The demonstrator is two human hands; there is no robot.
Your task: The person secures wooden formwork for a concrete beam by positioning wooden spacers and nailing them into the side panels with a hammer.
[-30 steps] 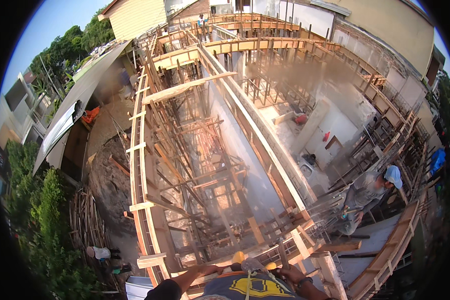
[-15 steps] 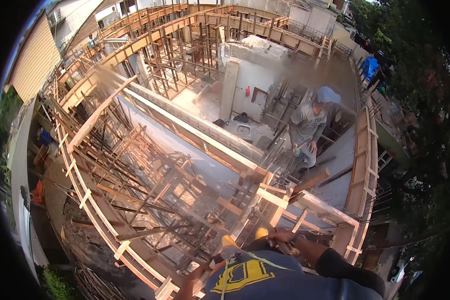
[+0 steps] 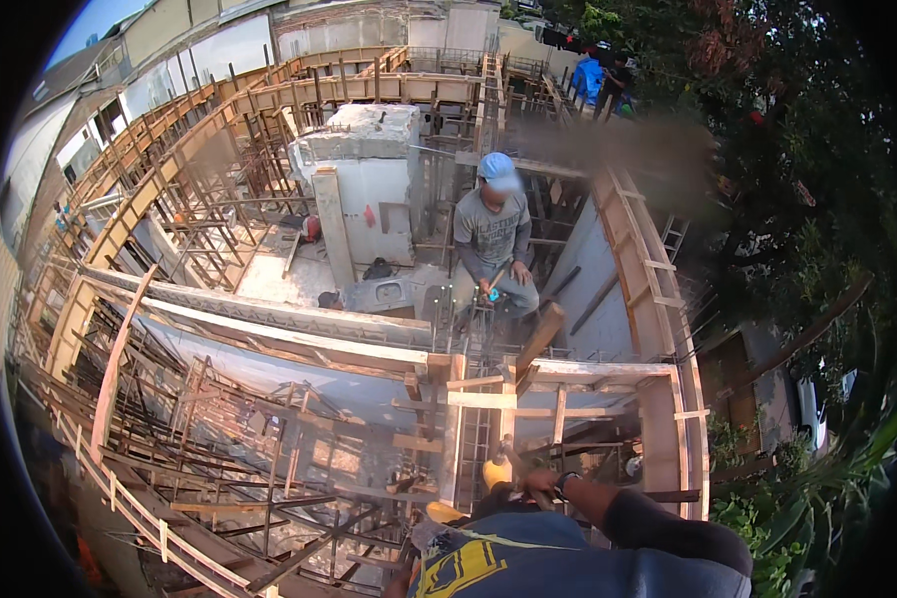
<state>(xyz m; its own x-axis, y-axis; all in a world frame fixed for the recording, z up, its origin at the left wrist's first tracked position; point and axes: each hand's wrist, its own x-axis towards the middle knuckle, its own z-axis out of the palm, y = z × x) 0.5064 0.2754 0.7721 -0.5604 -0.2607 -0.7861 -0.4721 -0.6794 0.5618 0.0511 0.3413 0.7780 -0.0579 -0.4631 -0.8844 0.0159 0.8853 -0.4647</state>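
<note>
My right hand (image 3: 540, 482) is low in the middle, in front of my dark blue shirt, with a dark band on the wrist. Its fingers are closed round what looks like a wooden tool handle (image 3: 516, 460); the far end blurs into the timber. At the lower edge, only a sliver of my left hand (image 3: 401, 578) shows beside the shirt, its fingers hidden. Just ahead of my right hand are the yellow toes of my footwear (image 3: 496, 472). Beyond them, a narrow timber form (image 3: 455, 424) with reinforcing bars runs away from me.
A co-worker in a blue cap (image 3: 495, 224) sits ahead among rebar, holding a tool. Timber formwork (image 3: 658, 269) edges the right side. Down on the left stand many wooden props (image 3: 269, 448). A concrete block (image 3: 359, 140) rises behind; trees (image 3: 757, 169) line the right.
My view has swung right, so the site and the co-worker sit further left in the picture. The co-worker's head is more upright. My right hand stays closed; less of my left hand shows.
</note>
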